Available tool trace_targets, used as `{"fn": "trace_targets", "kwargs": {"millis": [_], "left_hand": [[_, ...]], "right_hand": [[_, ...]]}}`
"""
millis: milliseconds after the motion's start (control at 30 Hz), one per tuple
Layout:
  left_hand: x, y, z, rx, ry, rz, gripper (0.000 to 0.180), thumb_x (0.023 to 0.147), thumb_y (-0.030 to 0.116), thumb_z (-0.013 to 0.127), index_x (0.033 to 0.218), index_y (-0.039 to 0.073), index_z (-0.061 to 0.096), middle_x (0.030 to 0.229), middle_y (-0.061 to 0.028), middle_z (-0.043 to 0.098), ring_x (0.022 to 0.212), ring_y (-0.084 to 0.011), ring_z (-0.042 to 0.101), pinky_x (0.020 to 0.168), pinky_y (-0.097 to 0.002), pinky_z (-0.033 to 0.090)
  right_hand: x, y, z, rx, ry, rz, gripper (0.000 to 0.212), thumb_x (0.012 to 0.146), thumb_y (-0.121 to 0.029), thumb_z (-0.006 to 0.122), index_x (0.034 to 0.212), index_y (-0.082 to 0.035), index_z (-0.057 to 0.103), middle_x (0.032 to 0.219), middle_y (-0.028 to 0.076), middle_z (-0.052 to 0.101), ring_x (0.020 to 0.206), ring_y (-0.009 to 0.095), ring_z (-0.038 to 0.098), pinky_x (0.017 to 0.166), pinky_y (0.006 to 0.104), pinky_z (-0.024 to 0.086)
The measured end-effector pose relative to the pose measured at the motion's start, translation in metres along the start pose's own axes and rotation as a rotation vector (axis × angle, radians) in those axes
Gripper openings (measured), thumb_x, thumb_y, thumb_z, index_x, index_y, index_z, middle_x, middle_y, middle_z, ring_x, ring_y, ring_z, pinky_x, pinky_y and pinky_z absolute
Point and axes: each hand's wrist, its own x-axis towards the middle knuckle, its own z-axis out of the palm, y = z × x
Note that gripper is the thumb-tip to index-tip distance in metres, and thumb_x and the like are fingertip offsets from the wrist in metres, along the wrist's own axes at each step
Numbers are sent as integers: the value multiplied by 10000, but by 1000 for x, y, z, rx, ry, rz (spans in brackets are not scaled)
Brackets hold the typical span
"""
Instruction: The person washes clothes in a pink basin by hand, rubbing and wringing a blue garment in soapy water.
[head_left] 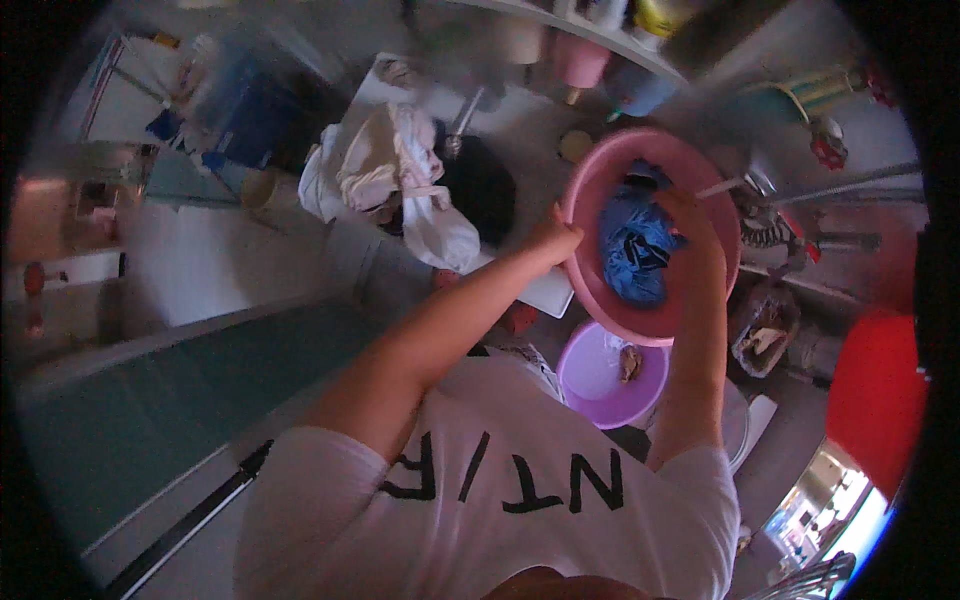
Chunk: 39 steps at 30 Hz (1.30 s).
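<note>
- Dim light falls on a crowded room, with a pale shelf (pixel 630 42) of containers along the top of the view
- Below it, a round pink plastic basin (pixel 583 285) sits right of centre, and a crumpled blue cloth (pixel 622 275) with dark patches lies inside it
- The person's left hand (pixel 553 242) holds the basin's left rim, thumb by the edge, the other fingers mostly hidden
- The person's right hand (pixel 688 215) reaches over the basin's right side, fingers bent at the blue cloth's upper right edge; blur makes it impossible to tell whether they pinch it
- Nearer the body, partly under the pink basin, stands a smaller round purple basin (pixel 600 412) holding a small brown item (pixel 630 364)
- Left of the pink basin, well apart from both hands, a loose heap of white and cream fabric (pixel 440 235) lies beside a dark rounded area (pixel 485 195)
</note>
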Motion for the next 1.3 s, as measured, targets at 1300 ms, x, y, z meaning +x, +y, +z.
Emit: {"fn": "trace_targets", "kwargs": {"millis": [1300], "left_hand": [[3,9,-16,-215,-275,146,405,804,241,547,1145,38,467,957,-189,604,872,-311,612,770,-436,496]], "right_hand": [[-54,-290,271,550,174,-263,260,790,-91,530,1023,-22,623,852,22,622,724,110,562,666,263,463]]}}
